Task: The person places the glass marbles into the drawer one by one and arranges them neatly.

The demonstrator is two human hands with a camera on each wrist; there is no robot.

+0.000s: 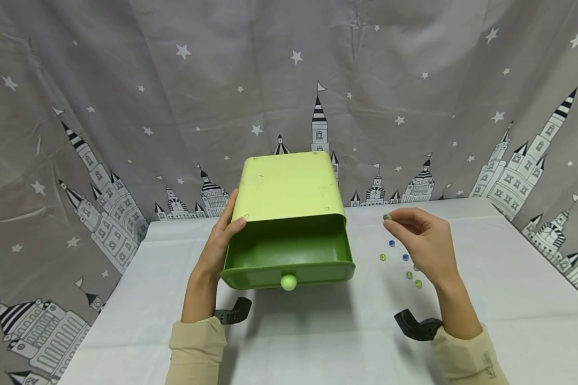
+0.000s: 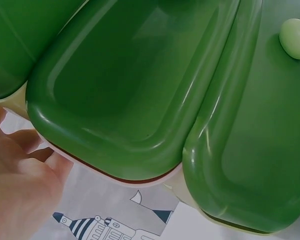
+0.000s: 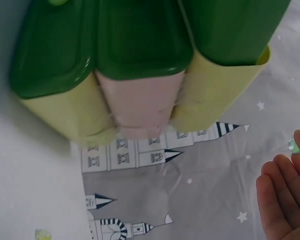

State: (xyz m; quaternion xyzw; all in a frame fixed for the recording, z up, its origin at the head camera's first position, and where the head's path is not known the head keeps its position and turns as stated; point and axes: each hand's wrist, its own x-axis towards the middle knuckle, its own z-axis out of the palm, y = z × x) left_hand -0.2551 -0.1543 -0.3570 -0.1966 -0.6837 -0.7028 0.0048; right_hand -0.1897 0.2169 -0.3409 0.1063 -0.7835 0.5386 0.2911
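Note:
A stacked drawer cabinet (image 1: 289, 187) with light-green top stands at the table's middle. Its top green drawer (image 1: 260, 275), with a round knob (image 1: 288, 282), is pulled out, and no contents show inside. My left hand (image 1: 217, 243) grips the cabinet's left side, thumb at the top front edge. In the left wrist view its fingers lie beside the green drawer fronts (image 2: 135, 110). To the right of the cabinet, my right hand (image 1: 426, 240) pinches a small greenish glass marble (image 1: 387, 217) between thumb and fingertips, raised above the table. The right wrist view shows this marble (image 3: 293, 146) partly covered.
Several loose marbles lie under and beside my right hand, among them a blue marble (image 1: 392, 243) and a yellow-green marble (image 1: 382, 257). A white cloth covers the table (image 1: 149, 331). Behind it hangs a grey curtain (image 1: 250, 69) printed with castles and stars.

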